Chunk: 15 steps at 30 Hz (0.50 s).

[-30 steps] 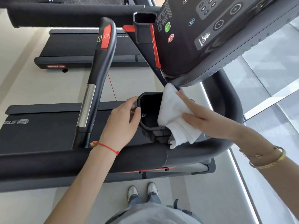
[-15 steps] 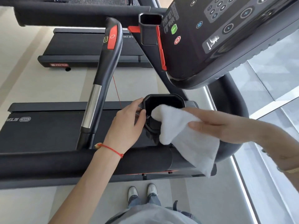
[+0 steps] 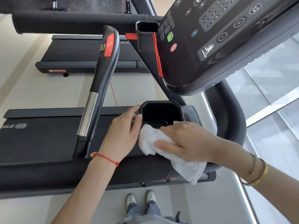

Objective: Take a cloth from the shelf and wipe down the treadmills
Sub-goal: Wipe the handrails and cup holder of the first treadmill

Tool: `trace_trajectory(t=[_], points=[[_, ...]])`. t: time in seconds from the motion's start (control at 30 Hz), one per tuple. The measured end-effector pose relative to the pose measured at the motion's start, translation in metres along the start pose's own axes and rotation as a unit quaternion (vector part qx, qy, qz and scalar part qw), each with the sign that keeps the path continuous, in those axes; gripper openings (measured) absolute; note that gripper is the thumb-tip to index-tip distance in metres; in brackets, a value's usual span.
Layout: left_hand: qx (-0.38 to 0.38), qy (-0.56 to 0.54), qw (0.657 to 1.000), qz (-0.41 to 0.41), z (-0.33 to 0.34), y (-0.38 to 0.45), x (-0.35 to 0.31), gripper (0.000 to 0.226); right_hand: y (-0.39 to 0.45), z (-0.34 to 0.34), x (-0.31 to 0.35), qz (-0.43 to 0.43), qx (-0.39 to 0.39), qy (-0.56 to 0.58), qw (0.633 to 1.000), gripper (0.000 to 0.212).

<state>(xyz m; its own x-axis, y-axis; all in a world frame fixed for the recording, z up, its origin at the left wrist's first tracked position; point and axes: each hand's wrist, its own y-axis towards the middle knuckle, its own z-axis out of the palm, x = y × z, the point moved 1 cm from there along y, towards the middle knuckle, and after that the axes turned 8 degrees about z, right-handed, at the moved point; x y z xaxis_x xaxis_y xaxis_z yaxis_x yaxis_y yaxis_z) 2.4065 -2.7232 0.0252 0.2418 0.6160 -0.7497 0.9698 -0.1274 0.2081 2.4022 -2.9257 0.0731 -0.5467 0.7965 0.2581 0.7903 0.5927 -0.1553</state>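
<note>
While my right hand [image 3: 186,143] grips the white cloth [image 3: 150,139] against the near rim of the cup holder [image 3: 161,110], my left hand [image 3: 124,131] pinches its left edge to steady it. Wiping is clearly underway; the console [image 3: 226,38] above my hands and the handrail [image 3: 103,75] beyond my left likely remain.

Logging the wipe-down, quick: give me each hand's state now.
Left hand: holds the rim of the black plastic cup holder.
Right hand: grips the white terry cloth at that holder's near edge.
</note>
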Motion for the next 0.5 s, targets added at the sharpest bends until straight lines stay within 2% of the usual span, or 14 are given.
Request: trace_trajectory(t=[0.13,0.2,0.3,0.4,0.5], points=[[0.006,0.004,1.000,0.004,0.000,0.000,0.001,0.042,-0.006,-0.011,-0.022,-0.066,0.025,-0.049,0.996,0.062],[0.002,0.007,1.000,0.007,0.001,-0.001,0.000,0.043,-0.002,-0.012,-0.023,-0.077,0.014,-0.075,0.994,0.060],[-0.001,0.008,1.000,0.010,0.002,-0.001,0.000,0.042,0.011,0.000,-0.001,-0.035,-0.010,-0.057,0.998,0.050],[-0.007,0.002,1.000,0.013,0.002,-0.001,0.000,0.040,0.019,0.011,0.014,0.033,0.001,-0.009,0.999,0.051],[-0.008,0.000,1.000,0.009,0.002,-0.001,0.000,0.040,0.011,0.008,0.005,0.024,-0.017,0.007,1.000,0.052]])
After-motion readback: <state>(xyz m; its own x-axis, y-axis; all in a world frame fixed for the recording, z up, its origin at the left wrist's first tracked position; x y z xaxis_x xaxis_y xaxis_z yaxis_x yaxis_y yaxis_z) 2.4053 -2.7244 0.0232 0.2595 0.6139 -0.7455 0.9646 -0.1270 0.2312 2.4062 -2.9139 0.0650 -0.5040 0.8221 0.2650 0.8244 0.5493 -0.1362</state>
